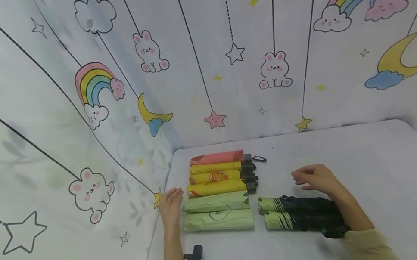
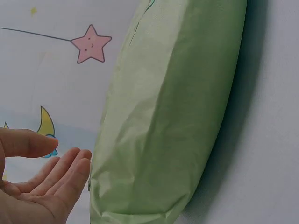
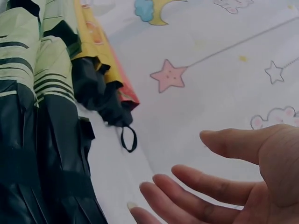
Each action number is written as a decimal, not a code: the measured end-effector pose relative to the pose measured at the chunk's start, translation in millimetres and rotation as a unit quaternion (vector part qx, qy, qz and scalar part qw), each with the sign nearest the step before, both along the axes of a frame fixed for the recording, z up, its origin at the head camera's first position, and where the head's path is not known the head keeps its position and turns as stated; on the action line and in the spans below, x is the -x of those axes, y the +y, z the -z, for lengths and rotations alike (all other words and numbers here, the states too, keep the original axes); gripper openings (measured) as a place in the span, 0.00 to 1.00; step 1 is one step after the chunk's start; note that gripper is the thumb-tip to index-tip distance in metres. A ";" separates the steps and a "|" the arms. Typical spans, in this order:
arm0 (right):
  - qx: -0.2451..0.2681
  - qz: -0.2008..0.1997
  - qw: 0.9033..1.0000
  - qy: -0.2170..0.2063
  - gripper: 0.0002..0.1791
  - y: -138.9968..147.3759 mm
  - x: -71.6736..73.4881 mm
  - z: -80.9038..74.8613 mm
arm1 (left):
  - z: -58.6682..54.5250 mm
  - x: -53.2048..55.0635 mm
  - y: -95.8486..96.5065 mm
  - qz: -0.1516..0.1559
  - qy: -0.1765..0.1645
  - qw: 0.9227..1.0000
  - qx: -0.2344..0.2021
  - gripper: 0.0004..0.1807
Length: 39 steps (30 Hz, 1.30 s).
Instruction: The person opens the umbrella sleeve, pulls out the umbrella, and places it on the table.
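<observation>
Several folded umbrellas lie side by side across the table: a red one [image 1: 217, 158] at the back, yellow ones with fruit prints such as this orange-slice umbrella [image 1: 218, 176], and two light green ones [image 1: 219, 221] in front. To their right lie two dark umbrellas [image 1: 313, 217] with pale green striped ends. My left hand [image 1: 171, 201], fingers relaxed and holding nothing, is beside the left ends of the row; the left wrist view shows a light green umbrella [image 2: 154, 121] close to its fingertips. Over the far side of the dark pair, my right hand [image 1: 318, 179] hovers empty with fingers loosely bent.
The white tabletop [image 1: 386, 177] stretches right of the umbrellas. A printed curtain [image 1: 192, 62] with rabbits, stars and rainbows hangs behind and on the left. A black wrist-strap loop [image 3: 129, 140] sticks out from the red umbrella's end.
</observation>
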State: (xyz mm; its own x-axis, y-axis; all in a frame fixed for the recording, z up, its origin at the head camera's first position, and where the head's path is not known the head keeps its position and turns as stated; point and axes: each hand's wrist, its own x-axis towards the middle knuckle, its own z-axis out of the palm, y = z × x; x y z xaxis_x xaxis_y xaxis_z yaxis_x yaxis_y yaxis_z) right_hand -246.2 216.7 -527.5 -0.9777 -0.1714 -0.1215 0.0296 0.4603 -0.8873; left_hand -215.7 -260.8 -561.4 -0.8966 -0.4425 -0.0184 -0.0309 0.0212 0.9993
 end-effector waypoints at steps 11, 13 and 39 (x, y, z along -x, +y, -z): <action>-0.003 -0.024 0.999 -0.021 0.28 -44.7 23.3 6.0 | -13.7 17.3 9.0 -0.020 -0.022 0.999 0.041 0.26; 0.004 -0.021 0.999 -0.031 0.27 -52.2 28.4 10.6 | -15.3 21.5 10.2 -0.028 -0.021 0.999 0.038 0.27; -0.003 -0.002 0.989 -0.147 0.26 -120.0 53.8 26.8 | -8.5 47.8 20.8 -0.004 -0.076 0.997 0.020 0.29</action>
State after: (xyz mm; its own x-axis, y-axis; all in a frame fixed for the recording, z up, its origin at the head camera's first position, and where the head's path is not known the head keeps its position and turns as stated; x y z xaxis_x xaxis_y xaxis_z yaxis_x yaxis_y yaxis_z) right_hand -300.0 96.7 -554.3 -0.8994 -0.1736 -0.4012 0.2840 0.4656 -0.8382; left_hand -263.5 -240.0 -552.9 -0.8811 -0.4530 -0.1357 -0.1817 0.0594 0.9816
